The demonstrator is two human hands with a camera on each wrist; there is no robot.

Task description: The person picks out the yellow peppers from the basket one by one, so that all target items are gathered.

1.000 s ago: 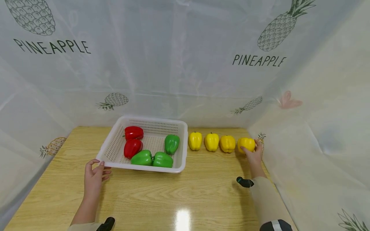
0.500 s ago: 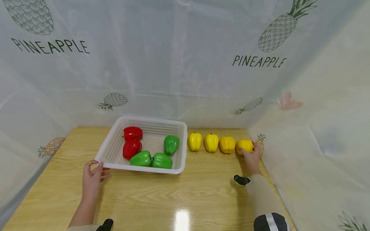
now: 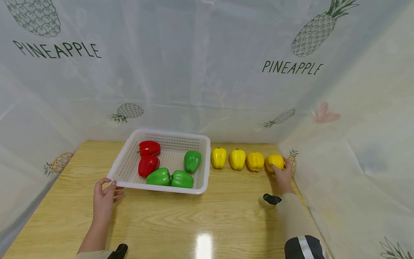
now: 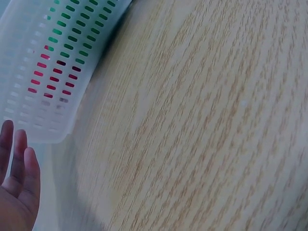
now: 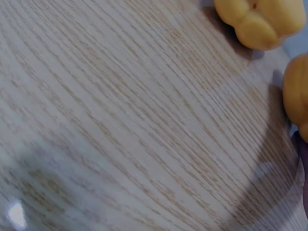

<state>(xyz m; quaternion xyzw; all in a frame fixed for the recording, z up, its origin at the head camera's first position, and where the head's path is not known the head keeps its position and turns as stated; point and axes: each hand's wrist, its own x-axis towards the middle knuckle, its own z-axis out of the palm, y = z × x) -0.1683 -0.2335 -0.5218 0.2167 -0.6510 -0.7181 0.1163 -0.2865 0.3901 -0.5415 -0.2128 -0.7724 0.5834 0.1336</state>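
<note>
At the right end of a row, my right hand (image 3: 283, 177) grips a yellow bell pepper (image 3: 274, 163), thumb on its near side and fingers behind it. In the right wrist view this pepper (image 5: 297, 94) shows at the right edge. My left hand (image 3: 104, 199) pinches the front left corner of a white plastic basket (image 3: 132, 185) between thumb and index finger. The other fingers (image 4: 32, 173) extend below the rim, beside the perforated wall. Inside the basket lie two red bell peppers (image 3: 149, 166) on the left and three green bell peppers (image 3: 192, 161) towards the right and front.
Three more yellow bell peppers (image 3: 237, 159) stand in line between the basket and my right hand. The wooden table (image 3: 194, 216) meets a pineapple-print curtain (image 3: 200, 72) at the back and sides. A light reflection (image 3: 204, 244) shows near the front.
My right hand and the yellow bell pepper it holds have shifted slightly left, closer to the row. The left hand stays at the basket corner.
</note>
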